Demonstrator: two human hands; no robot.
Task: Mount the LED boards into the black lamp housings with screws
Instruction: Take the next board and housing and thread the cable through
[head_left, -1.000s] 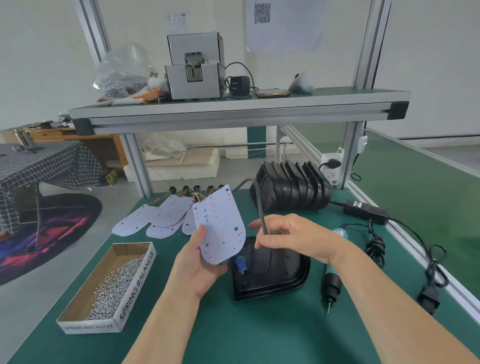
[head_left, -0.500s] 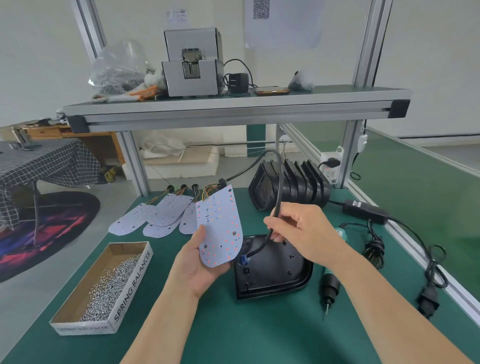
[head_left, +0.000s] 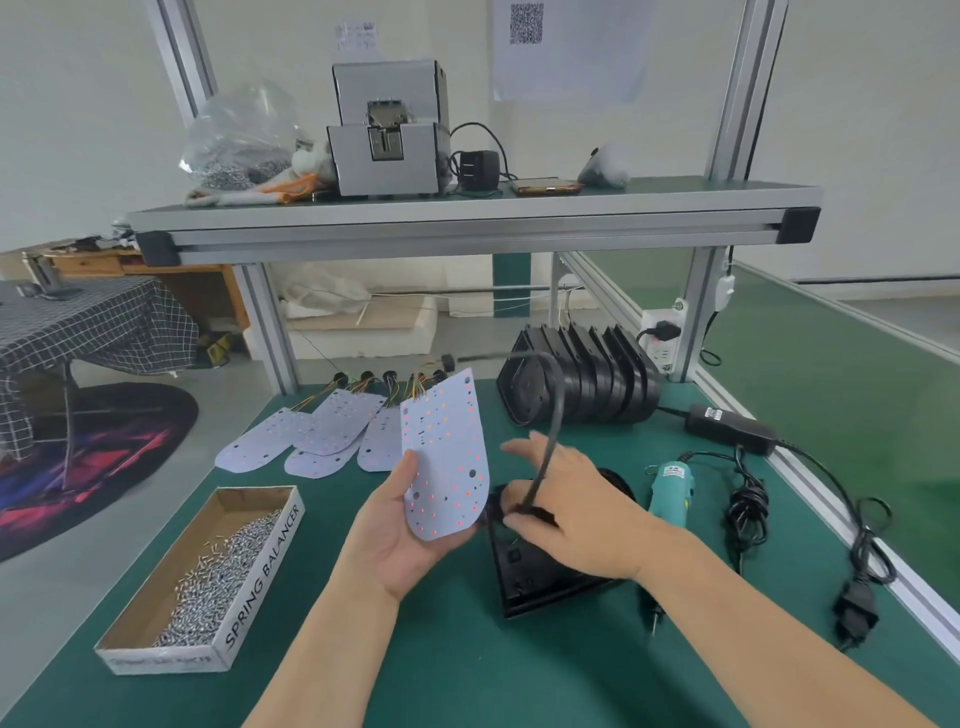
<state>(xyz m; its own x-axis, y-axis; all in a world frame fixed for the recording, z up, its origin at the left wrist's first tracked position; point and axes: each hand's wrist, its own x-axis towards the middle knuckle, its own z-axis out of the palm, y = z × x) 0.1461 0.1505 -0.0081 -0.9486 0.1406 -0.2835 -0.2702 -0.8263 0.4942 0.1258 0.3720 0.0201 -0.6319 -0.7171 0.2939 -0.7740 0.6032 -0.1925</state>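
From the head view, my left hand (head_left: 395, 535) holds a white LED board (head_left: 447, 457) upright by its rounded lower end, thumb on the face and fingers curled behind it, lifted above the green tabletop (head_left: 467, 670). Coloured wires run from the board's top edge to a black cable (head_left: 546, 431), which arcs up and comes down into my right hand (head_left: 576, 514). That hand pinches the cable between thumb and fingers (it is blurred, so I can't read the grip finger by finger). Right under that hand an open black lamp housing (head_left: 530, 582) lies flat on the tabletop, just beside the board's lower edge. Farther back a stack of housings (head_left: 597, 384) stands on edge, and to its left the spare boards (head_left: 322, 431) lie fanned out and overlapping. At my near left a cardboard box (head_left: 265, 564) holds a heap of screws (head_left: 218, 566). A teal electric screwdriver (head_left: 670, 486) lies just right of my right hand, tip towards me, with a coiled black power cord (head_left: 748, 509) beside it.
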